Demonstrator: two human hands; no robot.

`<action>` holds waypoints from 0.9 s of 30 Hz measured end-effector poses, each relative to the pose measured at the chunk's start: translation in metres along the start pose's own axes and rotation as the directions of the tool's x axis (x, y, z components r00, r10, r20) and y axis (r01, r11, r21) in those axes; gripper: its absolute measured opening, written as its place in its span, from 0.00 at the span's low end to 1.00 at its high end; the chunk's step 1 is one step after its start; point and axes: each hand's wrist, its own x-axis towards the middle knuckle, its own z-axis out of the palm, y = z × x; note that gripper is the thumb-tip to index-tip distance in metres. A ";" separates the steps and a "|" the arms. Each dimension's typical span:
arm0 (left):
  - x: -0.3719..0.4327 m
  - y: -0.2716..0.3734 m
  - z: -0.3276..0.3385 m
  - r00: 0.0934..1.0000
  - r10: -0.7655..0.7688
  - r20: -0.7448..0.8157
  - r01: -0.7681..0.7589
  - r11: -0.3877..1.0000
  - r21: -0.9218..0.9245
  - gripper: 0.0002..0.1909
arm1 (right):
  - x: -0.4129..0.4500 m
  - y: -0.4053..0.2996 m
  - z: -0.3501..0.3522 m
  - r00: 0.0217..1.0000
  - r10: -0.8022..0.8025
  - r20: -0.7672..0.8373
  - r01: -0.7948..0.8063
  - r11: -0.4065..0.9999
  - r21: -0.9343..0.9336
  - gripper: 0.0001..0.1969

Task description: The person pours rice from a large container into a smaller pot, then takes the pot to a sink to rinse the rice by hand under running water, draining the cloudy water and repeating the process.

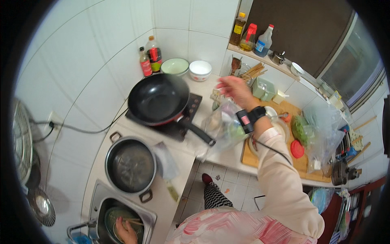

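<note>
My right hand (234, 90) is blurred and raised over the counter, fingers apart, with nothing seen in it. Below it lie clear plastic bags (227, 122) of food. A black frying pan (158, 99) stands on the induction cooker (193, 106), its handle pointing towards the bags. My left hand (125, 230) reaches into the steel sink (150, 215), at a green basin (109, 221) that holds a bowl and wooden chopsticks (135, 222). Whether its fingers grip anything there is unclear. A dark two-handled pot (130, 164), seemingly holding water, stands beside the sink.
Sauce bottles (145, 62), a green bowl (174, 67) and a white bowl (200, 70) stand behind the pan. At the right, a wooden cutting board (283, 106) bears leafy greens (298, 129) and a red lid (297, 149). Oil bottles (237, 30) line the sill. A tap (80, 227) borders the sink.
</note>
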 end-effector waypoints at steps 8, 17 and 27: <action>0.034 0.142 0.014 0.983 0.164 -0.087 -0.166 0.986 -0.011 0.19 | 0.097 0.004 -0.296 0.762 0.079 -0.642 -0.143 0.989 -0.048 0.09; 0.081 0.204 0.028 0.977 0.211 -0.025 -0.213 0.969 -0.128 0.21 | 0.146 0.019 -0.354 0.790 0.191 -0.582 -0.415 0.866 -0.278 0.10; 0.113 0.162 0.060 0.997 0.075 0.009 -0.072 0.977 -0.198 0.18 | 0.161 0.026 -0.347 0.798 0.188 -0.573 -0.419 0.857 -0.301 0.05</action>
